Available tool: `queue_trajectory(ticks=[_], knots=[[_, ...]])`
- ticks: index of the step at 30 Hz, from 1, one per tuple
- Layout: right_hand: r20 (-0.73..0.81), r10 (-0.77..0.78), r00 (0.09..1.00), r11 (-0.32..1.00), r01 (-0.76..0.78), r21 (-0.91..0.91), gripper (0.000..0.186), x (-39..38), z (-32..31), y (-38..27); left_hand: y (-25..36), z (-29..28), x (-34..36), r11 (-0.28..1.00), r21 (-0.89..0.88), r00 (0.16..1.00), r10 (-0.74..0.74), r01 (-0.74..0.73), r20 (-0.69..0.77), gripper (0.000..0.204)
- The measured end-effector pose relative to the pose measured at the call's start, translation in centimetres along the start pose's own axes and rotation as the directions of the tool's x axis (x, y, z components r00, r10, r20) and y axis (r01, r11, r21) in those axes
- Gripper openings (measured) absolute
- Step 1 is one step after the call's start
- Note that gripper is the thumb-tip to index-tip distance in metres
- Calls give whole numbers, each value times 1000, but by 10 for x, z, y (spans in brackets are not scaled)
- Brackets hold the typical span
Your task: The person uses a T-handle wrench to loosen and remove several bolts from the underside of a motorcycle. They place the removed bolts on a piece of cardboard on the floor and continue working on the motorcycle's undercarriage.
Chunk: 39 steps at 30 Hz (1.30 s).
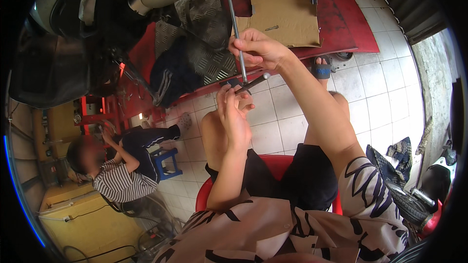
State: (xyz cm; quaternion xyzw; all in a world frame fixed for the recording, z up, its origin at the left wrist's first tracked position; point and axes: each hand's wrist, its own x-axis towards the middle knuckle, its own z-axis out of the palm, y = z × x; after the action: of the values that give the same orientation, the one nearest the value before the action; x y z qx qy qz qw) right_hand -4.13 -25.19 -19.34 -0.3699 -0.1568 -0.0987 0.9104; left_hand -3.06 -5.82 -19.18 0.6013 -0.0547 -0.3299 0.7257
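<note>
Gripping a long metal rod (pixel 232 12) along the left side of the cardboard (pixel 285 7), right hand (pixel 258 48) curled closed round its shaft, left hand (pixel 236 121) below the cardboard, fingers half bent, any hold unclear, small metal piece (pixel 272 28) on the cardboard.

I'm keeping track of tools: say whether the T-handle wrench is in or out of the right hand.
In: the right hand has its thumb and fingers around the shaft of the T-handle wrench.
</note>
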Motion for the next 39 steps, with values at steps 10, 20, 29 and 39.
queue_trajectory(ticks=[10, 20, 29, 39], knots=[[-70, -11, 997, 998, 16, 60, 28, 1, -3, -1, 41, 48, -52, 586, 488, 751, 376, -647, 544, 63], [-150, -46, 988, 986, 69, 154, 26, 2, -2, -1, 32, 47, -51, 631, 566, 784, 109, -530, 612, 66], [-221, -56, 974, 968, 107, 228, 23, 1, -5, -4, 10, 31, -59, 600, 621, 831, 142, -504, 538, 70], [-246, -137, 959, 970, 181, 164, 22, 2, -2, -10, 13, 29, -59, 756, 476, 867, 240, -449, 436, 80]])
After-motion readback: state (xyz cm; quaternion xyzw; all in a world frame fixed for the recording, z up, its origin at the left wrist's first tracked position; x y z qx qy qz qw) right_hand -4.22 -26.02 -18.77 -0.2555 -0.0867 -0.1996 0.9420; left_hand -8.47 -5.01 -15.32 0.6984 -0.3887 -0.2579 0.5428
